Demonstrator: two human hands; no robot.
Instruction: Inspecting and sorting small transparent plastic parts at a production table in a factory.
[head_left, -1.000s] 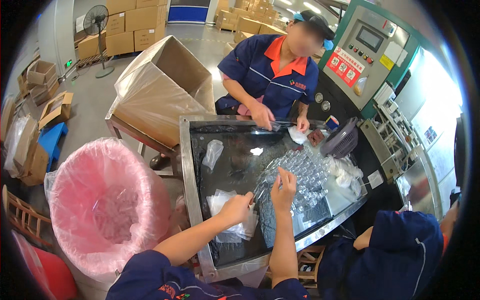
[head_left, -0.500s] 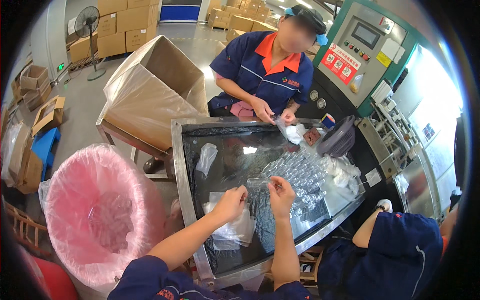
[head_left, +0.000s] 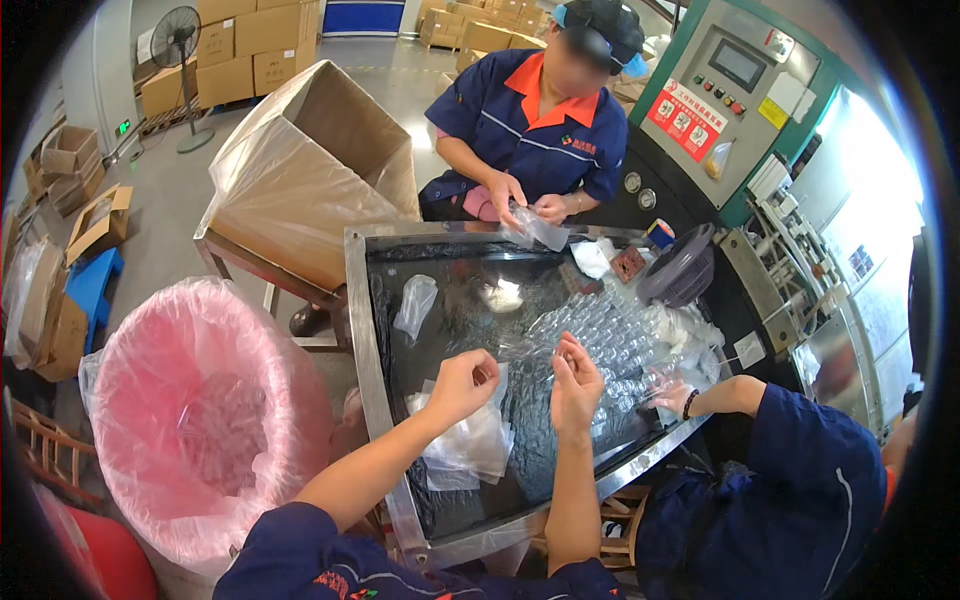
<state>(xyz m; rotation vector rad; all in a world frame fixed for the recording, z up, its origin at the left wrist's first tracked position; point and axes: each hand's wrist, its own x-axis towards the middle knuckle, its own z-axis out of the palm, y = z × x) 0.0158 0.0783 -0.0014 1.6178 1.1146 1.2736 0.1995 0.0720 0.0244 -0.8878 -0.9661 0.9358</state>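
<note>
My left hand (head_left: 465,387) is over the dark wrapped tabletop (head_left: 450,260), its fingers curled in toward the thumb. To its right my right hand (head_left: 577,388) is raised with fingertips and thumb close together. Whether either holds some clear plastic I cannot make out. Just below my left hand lies a stack of clear plastic bags (head_left: 468,452). Beyond my right hand, many clear plastic pieces (head_left: 600,335) lie in rows; their exact kind is hard to tell. A single clear bag (head_left: 415,305) lies at the table's left.
Across the table a co-worker (head_left: 540,130) handles a clear bag (head_left: 535,228). At right another person's hand (head_left: 672,392) reaches onto the pieces. A pink-lined bin (head_left: 130,400) and lined carton (head_left: 300,200) stand left. A grey basket (head_left: 680,268) sits at the table's far right.
My hands have moved apart, and the clear piece seen between them no longer shows plainly. The person at right has reached onto the table. The co-worker's bag has moved left.
</note>
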